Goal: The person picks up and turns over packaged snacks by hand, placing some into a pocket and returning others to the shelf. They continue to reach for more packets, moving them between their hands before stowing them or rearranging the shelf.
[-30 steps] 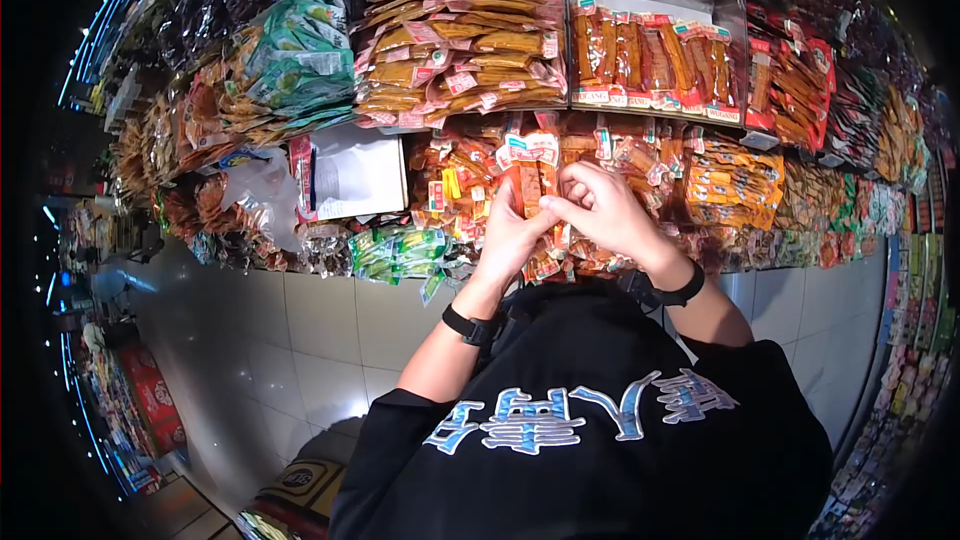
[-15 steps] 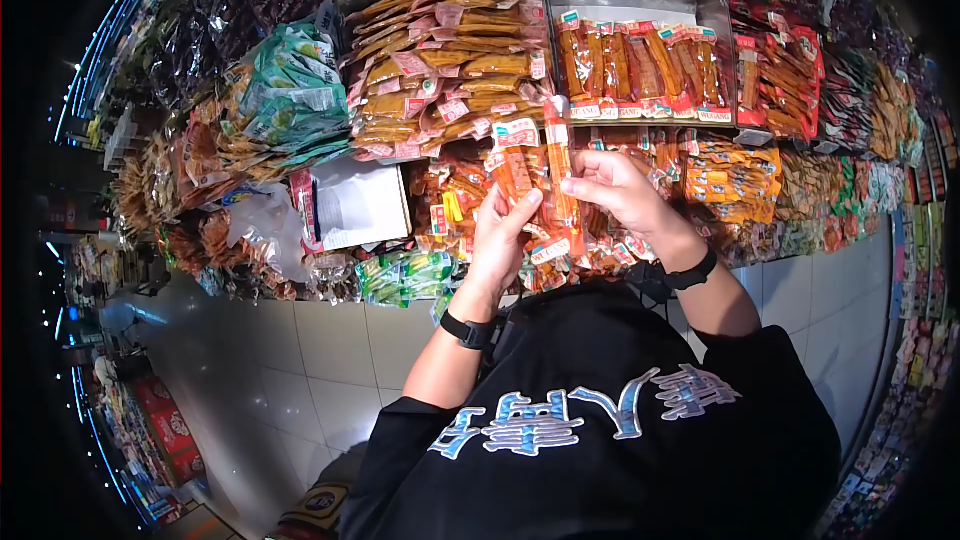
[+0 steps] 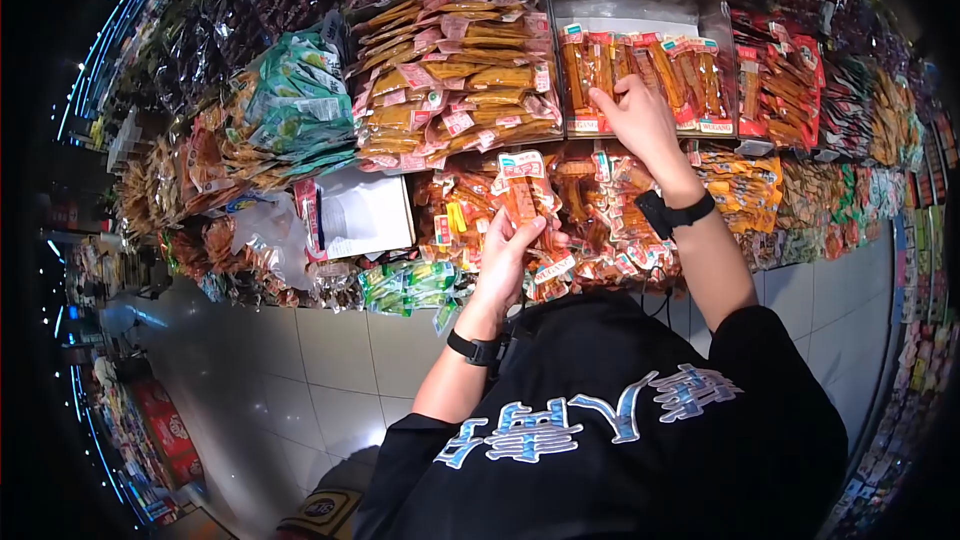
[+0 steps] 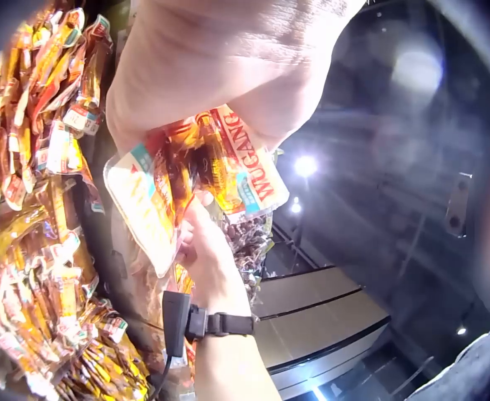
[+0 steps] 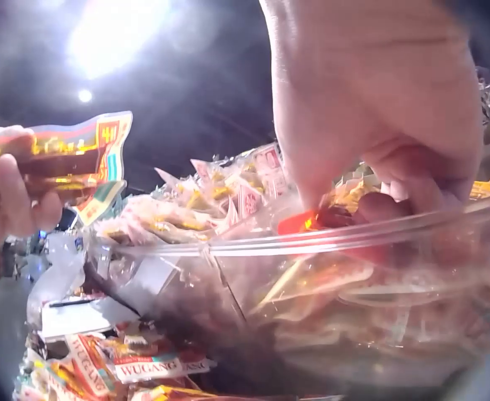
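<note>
My left hand (image 3: 503, 258) grips sealed snack packets (image 3: 522, 198) of orange-brown strips, held over the lower shelf. In the left wrist view two packets (image 4: 253, 180) fan out below the palm, one printed WUGANG. My right hand (image 3: 645, 122) reaches into the clear-fronted upper box (image 3: 600, 8), fingers curled at its left front among a row of similar packets (image 3: 680, 75). From the right wrist, thumb and fingers pinch a red-edged packet (image 5: 303, 222) just behind the clear front wall (image 5: 395, 232); most of that packet is hidden by the hand.
Left of the box rises a tall stack of brown snack bags (image 3: 460, 70), then green bags (image 3: 300, 80). Loose WUGANG packets (image 3: 570, 240) fill the lower shelf, beside a white box (image 3: 365, 210) and orange packets (image 3: 745, 190). Tiled floor (image 3: 330, 350) shows below.
The right hand has drawn a packet away from those in the left hand and carried it up and forward into the upper box. My left hand stays near its place, still holding packets.
</note>
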Demonstrator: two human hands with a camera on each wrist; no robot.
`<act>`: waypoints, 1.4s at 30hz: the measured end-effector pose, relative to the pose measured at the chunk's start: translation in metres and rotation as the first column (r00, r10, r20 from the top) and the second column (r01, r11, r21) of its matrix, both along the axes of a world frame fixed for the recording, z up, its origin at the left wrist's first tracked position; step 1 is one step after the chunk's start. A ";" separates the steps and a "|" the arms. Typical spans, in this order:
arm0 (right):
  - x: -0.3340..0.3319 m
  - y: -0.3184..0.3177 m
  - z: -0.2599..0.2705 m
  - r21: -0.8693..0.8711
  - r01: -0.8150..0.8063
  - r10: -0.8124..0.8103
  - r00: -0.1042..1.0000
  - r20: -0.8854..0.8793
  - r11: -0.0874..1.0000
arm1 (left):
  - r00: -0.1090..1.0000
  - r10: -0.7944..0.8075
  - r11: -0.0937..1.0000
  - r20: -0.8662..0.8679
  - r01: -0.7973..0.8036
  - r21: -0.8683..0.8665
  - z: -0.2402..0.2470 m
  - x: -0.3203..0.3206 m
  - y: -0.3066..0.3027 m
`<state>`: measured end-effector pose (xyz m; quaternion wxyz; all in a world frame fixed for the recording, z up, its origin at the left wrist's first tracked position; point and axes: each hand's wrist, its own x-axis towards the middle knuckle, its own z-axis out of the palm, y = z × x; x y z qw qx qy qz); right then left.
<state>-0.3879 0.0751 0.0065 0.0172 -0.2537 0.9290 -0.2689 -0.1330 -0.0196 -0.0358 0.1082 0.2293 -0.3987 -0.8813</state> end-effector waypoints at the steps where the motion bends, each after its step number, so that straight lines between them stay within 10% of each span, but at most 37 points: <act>1: 0.010 0.006 0.003 -0.083 0.011 -0.018 0.997 -0.078 0.996 | 1.000 0.007 1.000 0.005 -0.007 0.012 0.001 0.001 -0.001; 6: 0.074 0.024 0.006 -0.579 -0.180 0.357 0.911 0.208 0.795 | 0.999 -0.033 0.993 0.014 0.034 -0.113 0.000 -0.004 -0.002; 10: 0.118 0.028 -0.010 -0.359 -0.370 0.460 0.863 0.207 0.857 | 0.997 -0.078 0.924 -0.004 0.071 -0.377 0.001 -0.015 0.009; 18: 0.053 0.028 0.007 -0.815 0.212 0.146 0.930 0.338 0.540 | 0.971 -0.236 0.927 -0.037 0.213 -0.309 0.002 -0.011 0.009; 22: -0.029 0.038 0.028 -0.382 0.014 -0.241 0.798 -0.553 0.924 | 0.979 -0.204 0.921 -0.001 0.192 -0.338 -0.001 -0.009 0.011; 26: -0.034 0.022 -0.017 -0.004 -0.095 0.088 0.938 -0.335 0.995 | 0.977 -0.212 0.938 -0.004 0.202 -0.282 -0.004 -0.008 0.011; 33: 0.012 0.033 -0.017 0.037 -0.092 0.099 0.941 -0.323 0.995 | 0.982 -0.185 0.969 -0.026 0.178 -0.171 -0.011 -0.007 0.003; 37: 0.016 0.042 -0.009 -0.142 -0.098 0.018 0.877 -0.480 0.985 | 0.981 -0.188 0.981 -0.047 0.184 -0.067 -0.011 -0.012 0.002; 42: 0.087 0.043 0.006 -0.445 -0.369 0.401 0.916 -0.024 0.816 | 0.987 -0.109 0.990 -0.122 0.118 0.072 -0.001 -0.019 0.004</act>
